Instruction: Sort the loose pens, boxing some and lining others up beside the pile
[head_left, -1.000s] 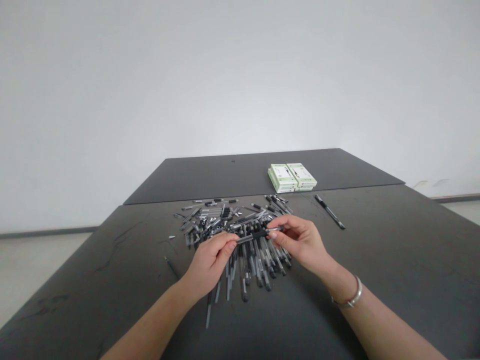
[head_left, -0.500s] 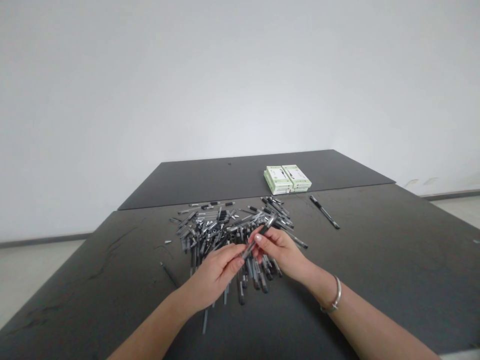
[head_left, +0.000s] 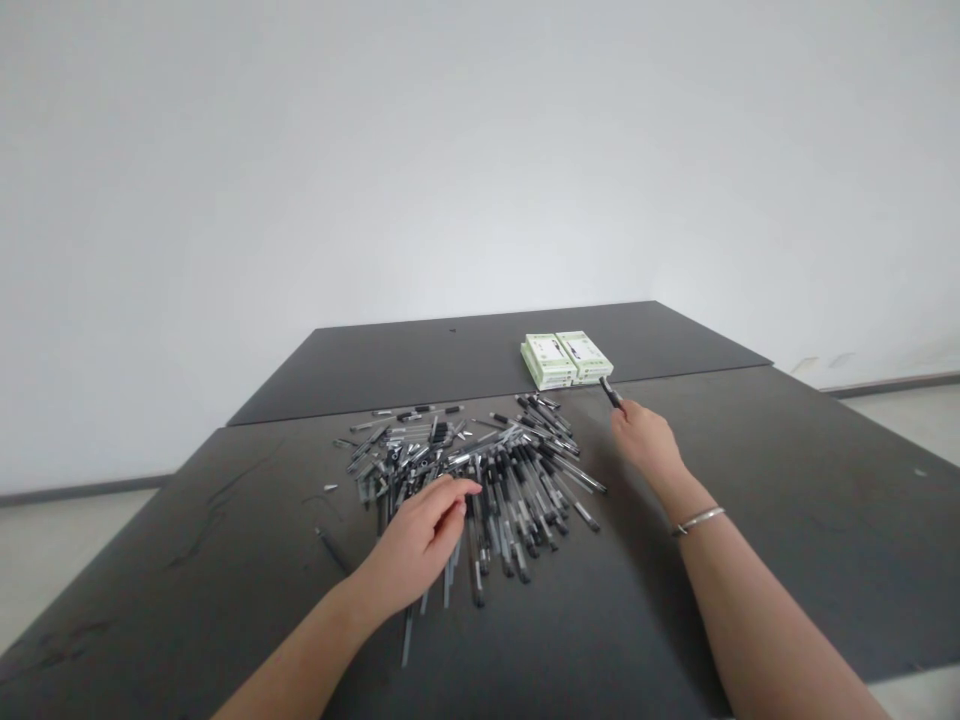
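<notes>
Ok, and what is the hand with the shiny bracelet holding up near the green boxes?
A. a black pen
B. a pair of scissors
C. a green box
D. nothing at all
A, because the right hand with the silver bracelet grips a black pen, its tip pointing up toward the green boxes.

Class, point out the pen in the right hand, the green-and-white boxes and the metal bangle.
Pen [head_left: 611,393]: head view, on its barrel above the fingertips.
Green-and-white boxes [head_left: 562,358]: head view, on their top faces.
Metal bangle [head_left: 697,521]: head view, on the band.
</notes>
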